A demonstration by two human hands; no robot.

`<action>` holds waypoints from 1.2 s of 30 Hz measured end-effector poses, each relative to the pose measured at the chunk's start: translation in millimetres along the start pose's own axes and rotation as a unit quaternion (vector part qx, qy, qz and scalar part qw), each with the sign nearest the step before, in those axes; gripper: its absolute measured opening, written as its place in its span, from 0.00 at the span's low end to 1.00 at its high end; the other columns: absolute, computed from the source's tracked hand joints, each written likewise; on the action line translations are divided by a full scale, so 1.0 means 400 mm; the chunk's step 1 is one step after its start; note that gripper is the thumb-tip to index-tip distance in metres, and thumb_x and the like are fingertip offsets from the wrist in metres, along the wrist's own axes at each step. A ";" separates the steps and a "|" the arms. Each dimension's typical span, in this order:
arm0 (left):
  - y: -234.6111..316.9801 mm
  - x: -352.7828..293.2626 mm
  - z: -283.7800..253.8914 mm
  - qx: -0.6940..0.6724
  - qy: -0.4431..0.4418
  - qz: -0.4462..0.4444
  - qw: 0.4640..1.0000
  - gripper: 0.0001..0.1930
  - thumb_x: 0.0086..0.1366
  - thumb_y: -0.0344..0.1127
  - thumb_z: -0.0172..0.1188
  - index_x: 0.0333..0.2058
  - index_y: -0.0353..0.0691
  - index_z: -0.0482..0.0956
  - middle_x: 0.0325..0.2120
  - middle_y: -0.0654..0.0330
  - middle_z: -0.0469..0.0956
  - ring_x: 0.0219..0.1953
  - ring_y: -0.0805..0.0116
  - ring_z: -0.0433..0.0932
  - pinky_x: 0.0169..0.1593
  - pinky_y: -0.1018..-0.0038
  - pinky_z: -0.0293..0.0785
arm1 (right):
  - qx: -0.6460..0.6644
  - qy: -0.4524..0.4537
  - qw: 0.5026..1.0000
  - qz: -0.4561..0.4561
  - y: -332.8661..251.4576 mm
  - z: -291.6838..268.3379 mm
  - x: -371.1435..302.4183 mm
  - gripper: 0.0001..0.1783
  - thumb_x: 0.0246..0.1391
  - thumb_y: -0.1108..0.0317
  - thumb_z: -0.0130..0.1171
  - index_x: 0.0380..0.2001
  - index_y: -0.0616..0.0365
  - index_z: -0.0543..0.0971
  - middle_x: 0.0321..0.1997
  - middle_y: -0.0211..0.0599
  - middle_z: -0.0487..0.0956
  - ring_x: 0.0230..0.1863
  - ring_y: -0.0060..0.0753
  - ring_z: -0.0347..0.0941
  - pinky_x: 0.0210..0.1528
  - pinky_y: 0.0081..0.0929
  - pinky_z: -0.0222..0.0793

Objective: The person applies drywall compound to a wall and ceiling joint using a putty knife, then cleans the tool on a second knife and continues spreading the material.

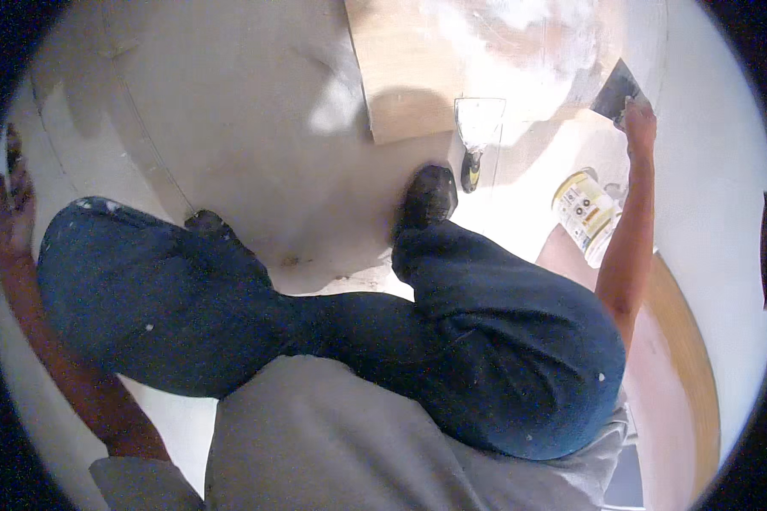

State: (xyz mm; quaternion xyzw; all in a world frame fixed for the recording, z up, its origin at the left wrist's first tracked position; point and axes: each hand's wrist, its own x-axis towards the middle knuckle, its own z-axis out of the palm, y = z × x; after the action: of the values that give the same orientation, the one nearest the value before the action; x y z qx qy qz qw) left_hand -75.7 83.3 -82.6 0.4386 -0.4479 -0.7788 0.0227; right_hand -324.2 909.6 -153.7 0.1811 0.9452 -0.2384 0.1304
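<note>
At the upper right, my right hand (641, 128) is closed around a putty knife, whose dark flared blade (619, 90) points up and left over the pale surface. My left hand (10, 217) is out at the far left rim, past my knee. Its fingers look curled, with something dark and whitish by them, too dim to name. A second, wider putty knife (471, 162) with a black and yellow handle lies on the floor by my shoe. Beside my right forearm, a white tub (584, 209) with a yellowish printed label leans at a tilt.
A light wooden board (409, 115), smeared white toward its right, lies beyond my feet. My dark shoe (430, 192) is near its edge. A pale wall (724, 153) curves along the right side. Behind my right elbow runs a curved wood-coloured strip (690, 358).
</note>
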 end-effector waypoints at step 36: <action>-0.530 -0.371 -0.096 0.619 0.261 0.222 0.706 0.10 0.51 0.37 0.56 0.30 0.39 0.76 0.25 0.51 0.78 0.30 0.50 0.77 0.35 0.62 0.72 | 0.411 -0.137 0.899 0.068 0.522 0.250 0.162 0.26 0.57 0.57 0.39 0.49 0.66 0.70 0.51 0.48 0.71 0.48 0.44 0.69 0.52 0.41 0.66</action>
State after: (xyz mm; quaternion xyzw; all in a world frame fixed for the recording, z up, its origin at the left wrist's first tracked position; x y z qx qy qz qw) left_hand 118.2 247.7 -144.3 0.4281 -0.8900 -0.1532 0.0342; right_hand -281.9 1049.5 -344.5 0.2481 0.7216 -0.6182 0.1886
